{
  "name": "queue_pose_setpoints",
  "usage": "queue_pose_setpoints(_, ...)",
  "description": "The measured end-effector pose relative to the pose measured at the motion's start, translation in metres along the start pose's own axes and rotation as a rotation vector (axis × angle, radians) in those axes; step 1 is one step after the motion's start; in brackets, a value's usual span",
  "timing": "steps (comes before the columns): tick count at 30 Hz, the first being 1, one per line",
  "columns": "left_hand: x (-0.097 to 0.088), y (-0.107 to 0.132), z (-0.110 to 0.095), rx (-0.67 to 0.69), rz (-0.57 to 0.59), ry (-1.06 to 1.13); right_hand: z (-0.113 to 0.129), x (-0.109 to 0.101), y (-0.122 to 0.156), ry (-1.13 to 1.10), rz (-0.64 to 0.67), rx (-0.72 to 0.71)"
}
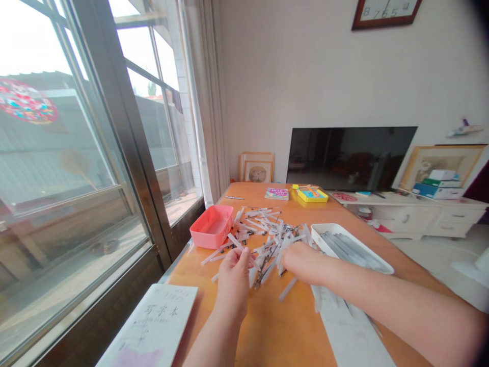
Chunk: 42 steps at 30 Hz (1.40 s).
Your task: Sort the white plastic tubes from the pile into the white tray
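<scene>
A loose heap of several thin white pen tubes (263, 229) lies spread across the middle of the orange wooden table (275, 326). My left hand (234, 275) is closed in a pinch on one white tube at the near edge of the heap. My right hand (301, 262) reaches into the heap from the right, its fingers curled down among the tubes; what they grip is hidden. A pink plastic box (212, 227) stands just left of the heap. A white tray (324, 234) filled with grey tubes sits to the right of my right hand.
A writing booklet (153, 326) lies at the near left table corner and a white sheet (351, 331) under my right forearm. Small colourful books (311, 194) rest at the far edge. A large window is on the left; a television (347, 158) stands behind.
</scene>
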<state>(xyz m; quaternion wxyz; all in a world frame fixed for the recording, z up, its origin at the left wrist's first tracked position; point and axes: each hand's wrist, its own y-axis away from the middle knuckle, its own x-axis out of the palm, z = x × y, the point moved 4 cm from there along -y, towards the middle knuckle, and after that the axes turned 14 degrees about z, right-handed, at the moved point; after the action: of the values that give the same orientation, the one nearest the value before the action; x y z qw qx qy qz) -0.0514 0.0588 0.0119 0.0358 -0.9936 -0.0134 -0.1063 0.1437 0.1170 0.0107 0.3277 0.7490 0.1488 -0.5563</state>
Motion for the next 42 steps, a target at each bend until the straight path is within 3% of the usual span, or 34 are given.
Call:
queue_pose_setpoints(26,0.003,0.001,0.002,-0.024,0.015,-0.015,0.013,-0.023,-0.005,0.052,0.128,-0.099)
queue_pose_setpoints(37,0.012,0.006,0.006,-0.106,0.131,-0.108,0.005,-0.017,0.004,0.116,-0.018,-0.172)
queue_pose_setpoints(42,0.013,0.004,0.008,-0.089,0.149,-0.162,-0.003,-0.018,0.008,-0.002,-0.083,-0.063)
